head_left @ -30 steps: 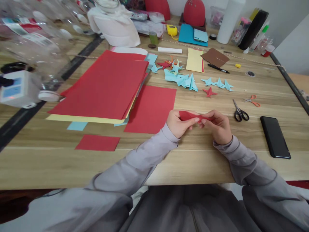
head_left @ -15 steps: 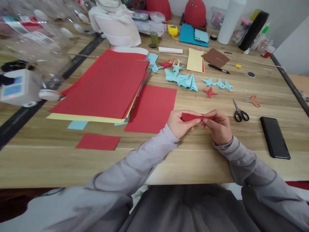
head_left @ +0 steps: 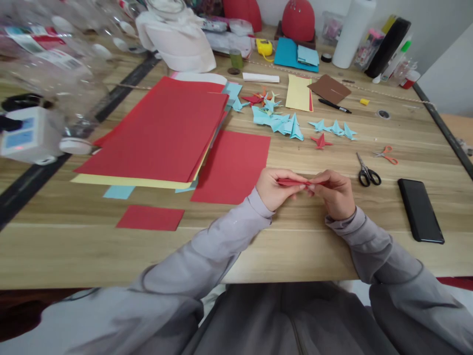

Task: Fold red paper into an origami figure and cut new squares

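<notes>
Flattened since a moment ago, red folded paper (head_left: 293,182) sits pinched between left hand (head_left: 275,189) and right hand (head_left: 334,193) above the tabletop (head_left: 295,246).

grey long sleeves, ribbed cuffs, bare hands (head_left: 306,190)

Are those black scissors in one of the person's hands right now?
No, the black scissors lie on the table right of the right hand, which pinches a folded red paper with the left hand.

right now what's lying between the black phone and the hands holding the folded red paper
In the head view, only black-handled scissors lie there, between the black phone and the right hand; the rest is bare wooden table.
</notes>
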